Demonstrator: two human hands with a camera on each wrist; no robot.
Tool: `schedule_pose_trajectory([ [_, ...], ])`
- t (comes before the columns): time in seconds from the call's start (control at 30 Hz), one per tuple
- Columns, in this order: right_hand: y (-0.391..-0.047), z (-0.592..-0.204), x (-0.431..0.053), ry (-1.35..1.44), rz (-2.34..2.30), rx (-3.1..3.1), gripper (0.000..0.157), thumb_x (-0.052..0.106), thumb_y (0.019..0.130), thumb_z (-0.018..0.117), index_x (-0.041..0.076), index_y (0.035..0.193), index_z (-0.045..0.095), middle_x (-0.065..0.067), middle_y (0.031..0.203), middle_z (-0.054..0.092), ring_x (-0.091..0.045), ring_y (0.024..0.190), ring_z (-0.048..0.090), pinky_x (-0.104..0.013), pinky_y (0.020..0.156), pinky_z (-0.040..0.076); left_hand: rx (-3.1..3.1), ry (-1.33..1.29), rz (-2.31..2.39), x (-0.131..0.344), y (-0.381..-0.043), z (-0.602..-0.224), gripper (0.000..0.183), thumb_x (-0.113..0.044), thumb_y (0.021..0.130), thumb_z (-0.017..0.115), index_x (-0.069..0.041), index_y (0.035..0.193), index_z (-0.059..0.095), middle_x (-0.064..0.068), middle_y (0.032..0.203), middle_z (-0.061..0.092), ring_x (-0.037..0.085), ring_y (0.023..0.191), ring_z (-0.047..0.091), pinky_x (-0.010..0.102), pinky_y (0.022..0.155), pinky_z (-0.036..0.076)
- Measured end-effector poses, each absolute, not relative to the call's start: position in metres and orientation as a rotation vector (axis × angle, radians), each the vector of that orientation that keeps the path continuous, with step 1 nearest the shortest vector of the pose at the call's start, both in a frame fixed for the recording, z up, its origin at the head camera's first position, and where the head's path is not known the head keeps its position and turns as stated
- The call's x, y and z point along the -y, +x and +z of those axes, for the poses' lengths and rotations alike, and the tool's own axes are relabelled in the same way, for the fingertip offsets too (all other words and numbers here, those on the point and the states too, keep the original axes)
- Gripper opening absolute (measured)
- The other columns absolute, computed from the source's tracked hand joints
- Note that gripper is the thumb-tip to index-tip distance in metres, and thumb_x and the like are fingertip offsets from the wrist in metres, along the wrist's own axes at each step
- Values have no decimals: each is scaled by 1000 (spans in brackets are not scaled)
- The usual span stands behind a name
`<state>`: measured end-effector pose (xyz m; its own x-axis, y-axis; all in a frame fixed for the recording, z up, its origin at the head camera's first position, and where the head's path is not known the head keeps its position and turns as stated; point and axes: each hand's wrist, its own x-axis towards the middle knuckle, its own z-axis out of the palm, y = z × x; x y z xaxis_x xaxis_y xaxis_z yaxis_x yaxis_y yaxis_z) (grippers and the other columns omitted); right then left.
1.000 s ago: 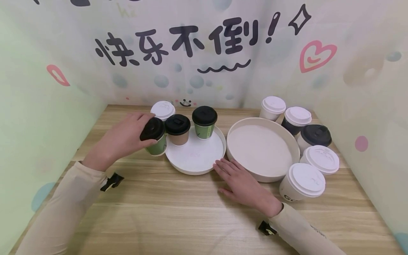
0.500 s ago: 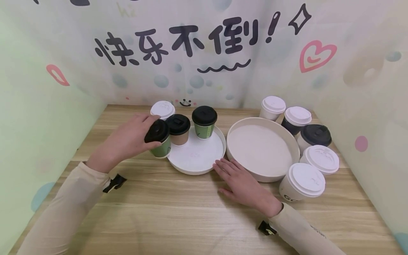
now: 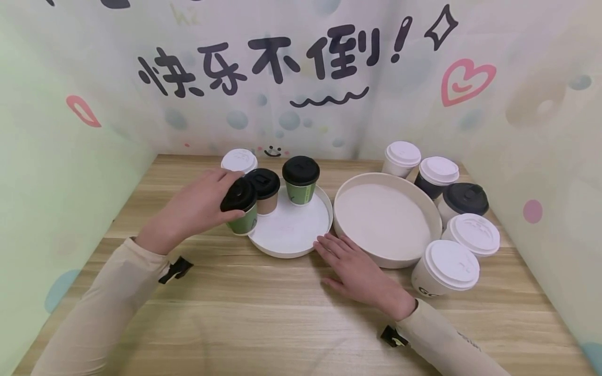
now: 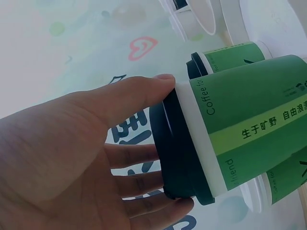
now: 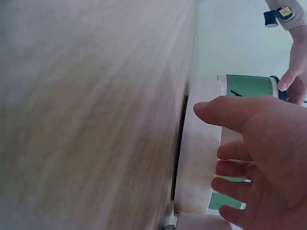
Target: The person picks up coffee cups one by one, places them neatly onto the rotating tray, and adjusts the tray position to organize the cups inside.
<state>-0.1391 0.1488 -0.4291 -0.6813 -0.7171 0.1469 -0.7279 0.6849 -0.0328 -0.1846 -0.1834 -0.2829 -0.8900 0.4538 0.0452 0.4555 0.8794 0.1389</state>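
My left hand (image 3: 190, 209) grips a green paper coffee cup (image 3: 245, 223) by its black lid, thumb on one side and fingers on the other. That cup is upright at the left rim of the white round tray (image 3: 289, 237); whether its base touches the tray is unclear. On the tray stand a brown cup (image 3: 268, 203) and another green cup (image 3: 301, 192), both black-lidded. A white-lidded cup (image 3: 239, 161) is behind my left hand, partly hidden. My right hand (image 3: 355, 271), fingers straight, rests by the tray's front right rim; the right wrist view shows its palm (image 5: 283, 158) holding nothing.
A larger beige round tray (image 3: 385, 222) sits right of the white one. Several lidded cups curve around its right side, including a black-lidded cup (image 3: 464, 201) and a large white cup (image 3: 444, 269) nearest the front. Fabric walls enclose the wooden table (image 3: 263, 324).
My left hand has carried the green cup rightward and slightly toward the front, closer to the brown cup and onto or over the white tray's left rim. My right hand stays put.
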Motion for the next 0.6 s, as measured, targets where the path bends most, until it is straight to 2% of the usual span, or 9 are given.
schedule_pose_trajectory([
  [0.6, -139, -429, -149, 1203, 142, 2763, 76, 40, 89, 70, 6, 151, 40, -13, 155, 44, -32, 146, 40, -50, 121, 32, 3022, -777, -231, 177, -185, -284, 75, -36, 87, 74, 1, 145, 43, 25, 141, 51, 43, 127, 51, 55, 107, 44],
])
